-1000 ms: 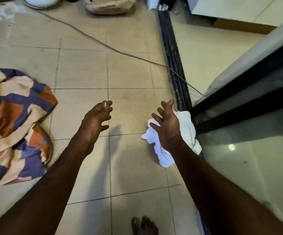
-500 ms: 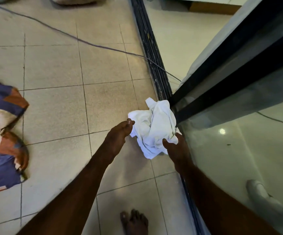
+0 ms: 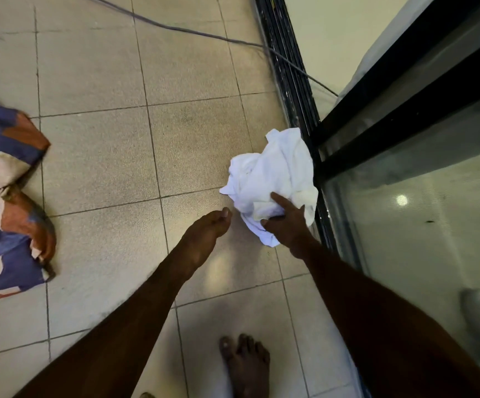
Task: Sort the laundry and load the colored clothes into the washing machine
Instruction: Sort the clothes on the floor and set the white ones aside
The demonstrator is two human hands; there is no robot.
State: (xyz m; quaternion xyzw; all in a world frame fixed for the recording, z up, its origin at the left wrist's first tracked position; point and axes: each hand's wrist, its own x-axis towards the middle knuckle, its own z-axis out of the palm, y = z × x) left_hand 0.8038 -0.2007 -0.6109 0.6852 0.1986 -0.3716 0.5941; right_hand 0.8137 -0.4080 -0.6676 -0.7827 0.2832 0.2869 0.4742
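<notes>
The crumpled white cotton cloth [image 3: 273,176] lay on the tiled floor [image 3: 95,156] against the black sliding-door track [image 3: 293,90]. The right hand [image 3: 286,225] pinched its near edge; the left hand [image 3: 207,228] hovered beside, fingers loosely curled, holding nothing. The cloth looked light, limp and best gathered by bunched folds.

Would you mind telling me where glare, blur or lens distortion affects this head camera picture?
Head view: a round bright light spot reflects in the glass door; the patterned cloth at the left edge looks soft and smeared; the door track bows, showing wide-angle distortion; the white cloth under the right hand is nearly washed out; the left hand is sharp.
</notes>
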